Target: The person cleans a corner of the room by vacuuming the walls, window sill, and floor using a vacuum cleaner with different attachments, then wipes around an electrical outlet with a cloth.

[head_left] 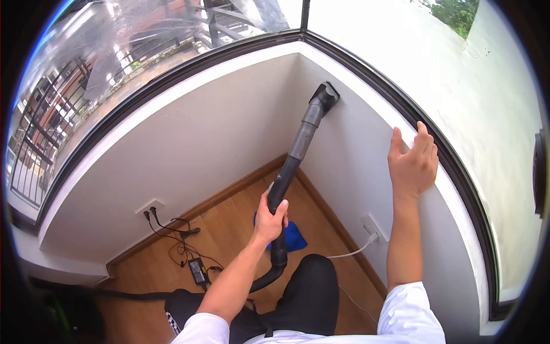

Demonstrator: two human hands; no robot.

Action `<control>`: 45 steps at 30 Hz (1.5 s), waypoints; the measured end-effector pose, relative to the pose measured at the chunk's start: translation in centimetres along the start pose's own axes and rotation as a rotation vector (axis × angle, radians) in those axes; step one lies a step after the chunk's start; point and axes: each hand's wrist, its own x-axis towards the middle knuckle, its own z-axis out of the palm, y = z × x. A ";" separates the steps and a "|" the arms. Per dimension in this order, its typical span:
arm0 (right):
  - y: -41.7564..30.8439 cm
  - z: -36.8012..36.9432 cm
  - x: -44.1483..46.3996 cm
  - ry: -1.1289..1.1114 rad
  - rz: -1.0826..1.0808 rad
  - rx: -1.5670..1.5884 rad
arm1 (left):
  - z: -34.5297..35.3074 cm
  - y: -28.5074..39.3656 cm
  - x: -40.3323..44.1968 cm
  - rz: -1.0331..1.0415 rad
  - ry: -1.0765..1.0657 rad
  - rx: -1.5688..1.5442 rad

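My left hand (270, 219) is wrapped round the dark tube of a vacuum cleaner wand (303, 139). At the wand's far end, a black brush nozzle (325, 100) meets the white wall (349, 137) just right of the corner, below the ledge. From beneath my left hand, the tube bends down into a black hose (264, 282) that passes behind my forearm. My right hand (415, 165) rests at the white window ledge (458, 229), thumb and fingers apart. Its fingertips reach the black window frame (396, 96), and it holds nothing.
A blue cloth-like item (295, 236) lies on the wooden floor (229, 229) behind the wand. Black cords run from a left wall socket (150, 206) to a power adapter (198, 271). A white cable (356, 251) hangs from the right socket (370, 225).
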 end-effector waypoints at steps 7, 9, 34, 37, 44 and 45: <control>-0.2 0.2 -0.1 0.032 -0.049 -0.069 | -0.5 -5.0 -1.3 0.092 -0.025 0.133; 0.0 0.2 -0.3 0.049 -0.064 -0.050 | -0.8 -5.4 -2.7 0.069 -0.045 0.127; -24.4 -1.9 0.4 -1.004 1.141 2.270 | -4.0 12.2 -6.9 0.525 0.066 0.995; -24.7 1.7 1.0 -0.964 1.196 2.272 | -4.5 13.2 -3.6 0.446 -0.085 0.959; -26.3 2.9 -8.8 -1.354 1.290 1.998 | -4.3 7.4 -7.4 0.266 -0.060 1.277; -25.6 2.1 -7.8 -1.351 1.272 1.976 | -3.6 7.9 -8.1 0.261 -0.050 1.232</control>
